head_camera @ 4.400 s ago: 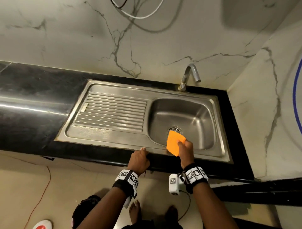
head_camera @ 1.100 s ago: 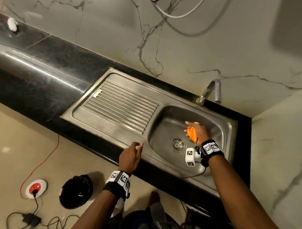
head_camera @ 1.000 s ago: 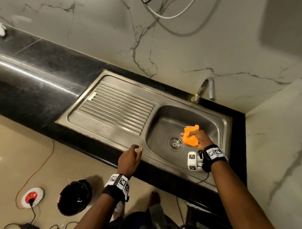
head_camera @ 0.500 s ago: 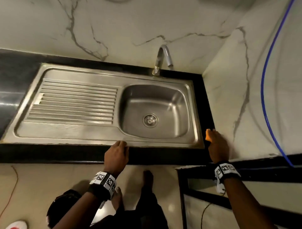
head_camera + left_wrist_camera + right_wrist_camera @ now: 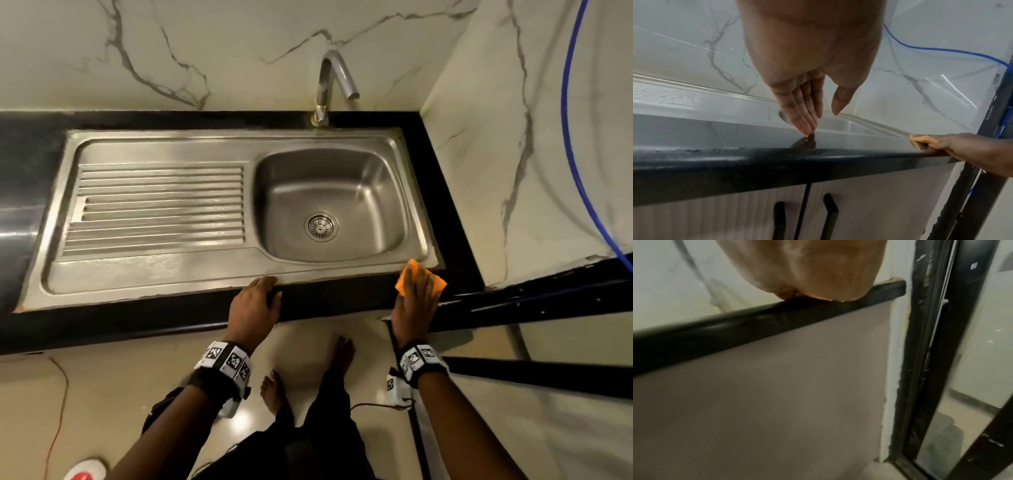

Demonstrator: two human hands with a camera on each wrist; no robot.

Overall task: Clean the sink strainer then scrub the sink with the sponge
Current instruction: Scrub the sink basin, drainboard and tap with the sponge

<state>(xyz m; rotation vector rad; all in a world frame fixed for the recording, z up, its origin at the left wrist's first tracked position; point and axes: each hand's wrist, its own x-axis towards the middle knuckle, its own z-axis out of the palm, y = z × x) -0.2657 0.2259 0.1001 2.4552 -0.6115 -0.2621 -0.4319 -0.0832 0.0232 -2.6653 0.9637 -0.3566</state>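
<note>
At the front edge of the black table (image 5: 342,301), the right hand (image 5: 416,301) is lying flat with straight fingers on the orange sponge (image 5: 404,277), pressing it against the near right corner of the steel sink (image 5: 154,270). The left hand (image 5: 253,308) is resting open, its straight fingers (image 5: 803,116) touching the table just in front of the sink's rim. The strainer (image 5: 321,226) is sitting in the middle of the basin, well apart from both hands. A tap (image 5: 329,85) is standing behind the basin.
</note>
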